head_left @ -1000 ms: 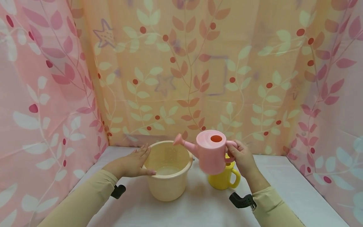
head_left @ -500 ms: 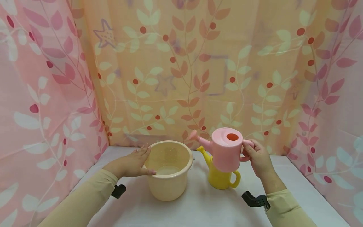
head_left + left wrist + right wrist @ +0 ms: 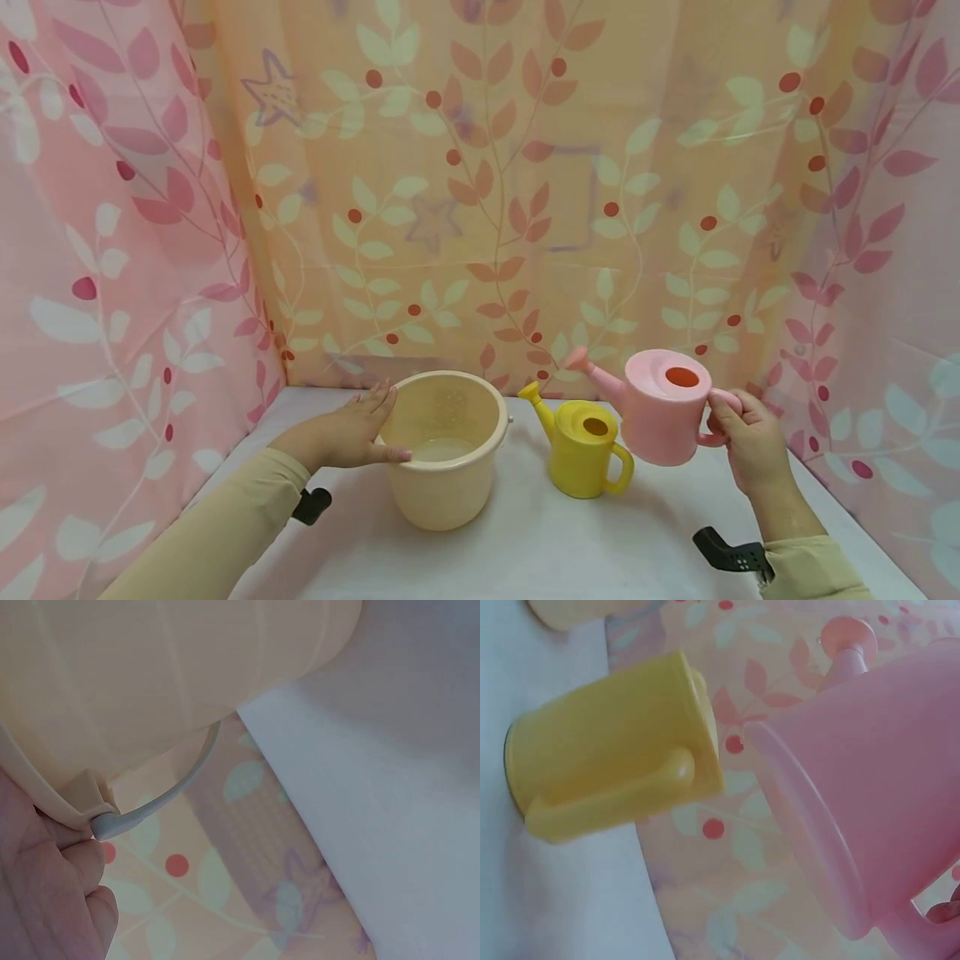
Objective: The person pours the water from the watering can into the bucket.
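In the head view my right hand (image 3: 757, 446) grips the handle of a pink watering can (image 3: 663, 421), which hangs above the table, spout to the left. A yellow watering can (image 3: 581, 458) stands upright on the table to its left. Further left sits a cream bucket (image 3: 442, 496); whether liquid lies in its bottom is hard to tell. My left hand (image 3: 348, 429) rests on the bucket's left rim, fingers extended and thumb along the front edge. The left wrist view shows fingertips (image 3: 101, 915) beside the bucket's grey carrying handle (image 3: 169, 793).
A white-covered table (image 3: 525, 558) bears the bucket and the yellow can. Patterned curtains enclose it, with an orange one (image 3: 480, 208) behind and pink ones (image 3: 127, 250) at both sides. The right wrist view shows the yellow can (image 3: 607, 742) close to the pink can (image 3: 877, 772).
My right hand has carried the pink watering can rightward, away from above the bucket and past the yellow can, which is now uncovered. My left hand and the bucket have stayed put.
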`<state>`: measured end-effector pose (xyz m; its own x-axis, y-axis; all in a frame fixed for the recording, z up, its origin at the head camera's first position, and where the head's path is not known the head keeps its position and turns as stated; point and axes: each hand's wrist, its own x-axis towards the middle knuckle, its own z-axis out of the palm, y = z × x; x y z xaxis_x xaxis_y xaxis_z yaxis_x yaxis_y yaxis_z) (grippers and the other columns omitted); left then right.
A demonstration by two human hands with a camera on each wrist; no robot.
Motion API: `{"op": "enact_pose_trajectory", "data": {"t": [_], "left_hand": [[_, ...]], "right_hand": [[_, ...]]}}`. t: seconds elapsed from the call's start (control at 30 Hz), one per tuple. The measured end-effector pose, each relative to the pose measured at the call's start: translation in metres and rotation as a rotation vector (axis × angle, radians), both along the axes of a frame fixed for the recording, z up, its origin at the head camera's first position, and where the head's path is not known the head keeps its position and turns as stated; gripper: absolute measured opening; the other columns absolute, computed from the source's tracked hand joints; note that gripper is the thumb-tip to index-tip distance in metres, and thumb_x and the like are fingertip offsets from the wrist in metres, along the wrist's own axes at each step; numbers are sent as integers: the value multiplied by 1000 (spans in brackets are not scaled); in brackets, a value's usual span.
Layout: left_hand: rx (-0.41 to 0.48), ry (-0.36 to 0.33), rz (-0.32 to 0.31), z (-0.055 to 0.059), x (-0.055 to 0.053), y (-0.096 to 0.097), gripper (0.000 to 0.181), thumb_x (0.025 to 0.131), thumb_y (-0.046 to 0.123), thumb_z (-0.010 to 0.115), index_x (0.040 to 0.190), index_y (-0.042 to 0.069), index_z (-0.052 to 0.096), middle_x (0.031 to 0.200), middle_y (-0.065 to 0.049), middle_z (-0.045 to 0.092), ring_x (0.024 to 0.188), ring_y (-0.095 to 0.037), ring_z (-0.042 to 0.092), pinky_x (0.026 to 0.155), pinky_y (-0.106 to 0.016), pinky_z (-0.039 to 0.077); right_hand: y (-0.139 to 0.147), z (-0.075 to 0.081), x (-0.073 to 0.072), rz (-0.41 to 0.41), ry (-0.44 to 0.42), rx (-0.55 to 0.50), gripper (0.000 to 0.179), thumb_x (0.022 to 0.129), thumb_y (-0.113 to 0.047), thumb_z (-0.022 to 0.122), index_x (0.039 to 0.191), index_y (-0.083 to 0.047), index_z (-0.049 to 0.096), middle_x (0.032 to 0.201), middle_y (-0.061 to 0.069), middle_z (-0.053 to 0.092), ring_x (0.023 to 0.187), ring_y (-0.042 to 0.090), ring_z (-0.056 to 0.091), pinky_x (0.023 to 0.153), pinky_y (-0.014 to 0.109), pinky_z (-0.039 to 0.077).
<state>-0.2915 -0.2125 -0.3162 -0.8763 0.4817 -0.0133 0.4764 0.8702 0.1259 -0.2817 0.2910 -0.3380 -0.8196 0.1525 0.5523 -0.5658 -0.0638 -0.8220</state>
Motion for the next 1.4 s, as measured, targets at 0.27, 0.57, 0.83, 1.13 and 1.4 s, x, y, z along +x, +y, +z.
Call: {"op": "enact_pose_trajectory", "data": {"t": [0.27,0.57,0.83,1.13,1.4], "left_hand": [[2,4,0,-1,1,-1,109,76,74,44,142,-8,15,149,-25,6,138,-36,5,109,-52,11],[4,-8,9,-1,2,-2,109,76,73,45,142,-8,15,150,-24,6,138,-36,5,109,-53,12],[4,-4,14,-2,0,-1,109,76,74,45,143,-7,14,150,-23,5,138,-35,4,109,-52,11],[0,-7,11,0,0,0,110,76,74,45,143,-7,14,150,-23,5,138,-34,5,109,-51,10],[8,-21,11,2,1,0,108,77,71,47,143,-8,13,150,-24,5,138,-34,4,109,-52,9]], "right_hand": [[28,-16,12,-90,-32,-28,17,91,-7,53,75,-5,57,65,4,44,56,14,43,49,26,52],[52,-52,21,-183,-124,-98,23,90,-10,55,68,-4,51,63,4,43,56,13,43,48,26,52],[86,-102,5,-265,-219,-66,22,90,-18,58,72,-6,53,61,1,44,57,11,44,47,28,52],[70,-95,27,-328,-423,7,31,89,-31,58,71,-6,50,61,2,43,61,12,43,51,22,52],[79,-111,24,-337,-466,57,36,89,-36,56,79,-2,53,63,1,45,63,12,42,50,19,48]]}}
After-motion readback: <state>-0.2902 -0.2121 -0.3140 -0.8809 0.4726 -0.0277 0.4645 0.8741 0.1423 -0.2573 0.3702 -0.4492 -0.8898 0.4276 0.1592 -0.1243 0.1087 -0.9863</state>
